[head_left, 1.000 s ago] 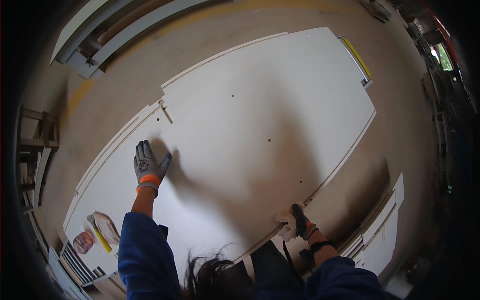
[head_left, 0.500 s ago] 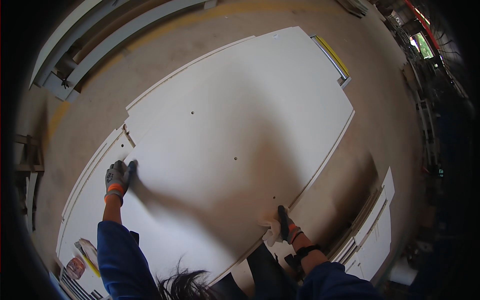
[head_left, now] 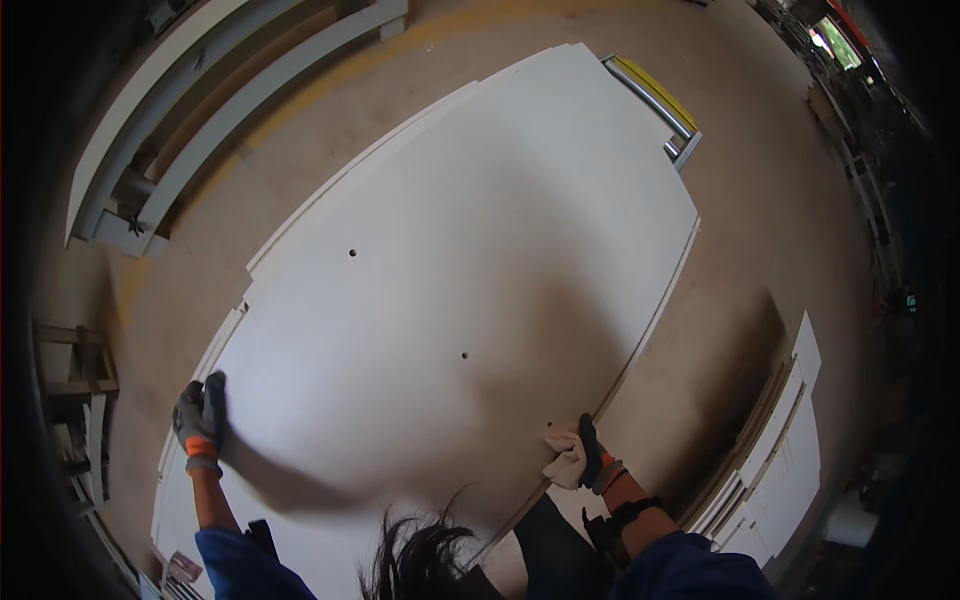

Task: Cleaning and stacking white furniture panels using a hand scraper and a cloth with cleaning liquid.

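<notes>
A large white panel (head_left: 420, 290) with several small dark holes lies flat in front of me on a stack of similar boards. My left hand (head_left: 199, 415), in a grey glove with an orange cuff, grips this panel's left edge, the thumb side toward the panel. At the near right edge my right hand (head_left: 592, 455), gloved the same way, is closed on a crumpled pale cloth (head_left: 566, 462). The cloth touches the panel's edge close to one of the holes. The right fingertips are partly hidden by the cloth.
A yellow-and-metal roller frame (head_left: 655, 95) shows beyond the panel's far end. Long white beams (head_left: 270, 100) lie at the upper left. More boards (head_left: 765, 460) are stacked at the right, and a wooden rack (head_left: 78, 385) stands at the left.
The top panel has slid left with my left hand, covering the hole and much of the board beneath. My right hand keeps the cloth at the near right edge. The view has shifted slightly.
</notes>
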Action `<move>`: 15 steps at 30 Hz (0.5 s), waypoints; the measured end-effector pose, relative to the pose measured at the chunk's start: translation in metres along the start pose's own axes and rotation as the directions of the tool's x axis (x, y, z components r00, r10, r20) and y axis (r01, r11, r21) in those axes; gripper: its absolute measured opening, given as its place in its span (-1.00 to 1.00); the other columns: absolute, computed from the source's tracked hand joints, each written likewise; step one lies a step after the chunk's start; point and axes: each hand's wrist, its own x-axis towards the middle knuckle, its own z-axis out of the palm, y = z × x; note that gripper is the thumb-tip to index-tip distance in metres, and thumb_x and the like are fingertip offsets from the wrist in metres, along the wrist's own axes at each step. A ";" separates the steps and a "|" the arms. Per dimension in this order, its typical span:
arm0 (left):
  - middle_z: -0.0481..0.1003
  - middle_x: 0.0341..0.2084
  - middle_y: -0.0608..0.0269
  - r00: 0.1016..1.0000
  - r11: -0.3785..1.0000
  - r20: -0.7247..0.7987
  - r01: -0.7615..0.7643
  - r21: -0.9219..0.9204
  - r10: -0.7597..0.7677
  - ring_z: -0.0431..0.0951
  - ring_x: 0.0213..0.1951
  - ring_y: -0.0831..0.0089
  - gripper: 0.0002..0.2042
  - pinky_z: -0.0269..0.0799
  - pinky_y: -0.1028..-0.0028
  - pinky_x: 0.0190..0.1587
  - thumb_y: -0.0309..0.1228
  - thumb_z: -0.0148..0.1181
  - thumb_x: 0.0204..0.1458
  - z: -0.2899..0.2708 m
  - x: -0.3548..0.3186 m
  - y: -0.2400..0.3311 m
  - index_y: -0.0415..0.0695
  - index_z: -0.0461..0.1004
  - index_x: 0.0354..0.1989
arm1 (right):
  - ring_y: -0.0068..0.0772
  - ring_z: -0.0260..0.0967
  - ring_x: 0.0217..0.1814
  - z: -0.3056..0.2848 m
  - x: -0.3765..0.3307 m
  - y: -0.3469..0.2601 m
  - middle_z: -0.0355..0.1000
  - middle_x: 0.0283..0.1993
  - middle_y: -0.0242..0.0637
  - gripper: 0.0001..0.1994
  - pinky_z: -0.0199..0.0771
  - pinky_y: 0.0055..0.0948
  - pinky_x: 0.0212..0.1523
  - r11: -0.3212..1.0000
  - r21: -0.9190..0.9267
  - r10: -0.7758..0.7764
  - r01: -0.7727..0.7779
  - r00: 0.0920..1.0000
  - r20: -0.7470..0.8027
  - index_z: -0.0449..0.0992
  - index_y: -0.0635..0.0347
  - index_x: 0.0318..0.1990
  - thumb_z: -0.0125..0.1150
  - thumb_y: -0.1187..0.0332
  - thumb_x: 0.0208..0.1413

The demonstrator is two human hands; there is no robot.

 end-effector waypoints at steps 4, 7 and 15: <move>0.45 -0.60 -0.05 0.966 0.979 -0.162 -0.203 0.021 0.204 0.41 -0.51 0.03 -0.59 0.27 0.19 -0.39 -0.11 0.00 0.16 -0.082 -0.039 0.038 -0.25 0.45 -0.50 | -0.35 0.32 0.15 -0.008 -0.009 0.037 0.39 0.12 -0.14 -0.13 0.31 -0.35 0.14 0.962 0.270 -0.044 0.028 0.998 0.053 0.31 0.31 0.18 -0.36 -0.39 0.15; 0.50 -0.45 -0.11 0.948 0.969 -0.200 -0.239 0.065 0.247 0.50 -0.37 -0.02 -0.63 0.36 0.19 -0.28 -0.18 -0.08 0.21 -0.122 -0.055 0.008 -0.26 0.53 -0.31 | -0.29 0.36 0.12 0.000 -0.038 0.055 0.42 0.07 -0.12 -0.28 0.35 -0.35 0.11 0.955 0.247 -0.197 0.165 0.974 0.111 0.37 0.30 0.08 -0.28 -0.26 0.23; 0.55 -0.14 0.01 0.882 0.916 -0.247 -0.378 0.136 0.401 0.59 -0.24 0.08 -0.73 0.56 0.14 -0.26 -0.19 0.07 0.18 -0.195 -0.101 0.160 -0.09 0.51 -0.11 | -0.17 -0.05 0.45 0.002 -0.055 0.039 -0.04 0.42 -0.10 -0.28 0.21 0.20 0.21 0.825 0.523 -0.280 0.215 0.959 0.048 0.05 -0.15 0.36 0.13 -0.12 0.10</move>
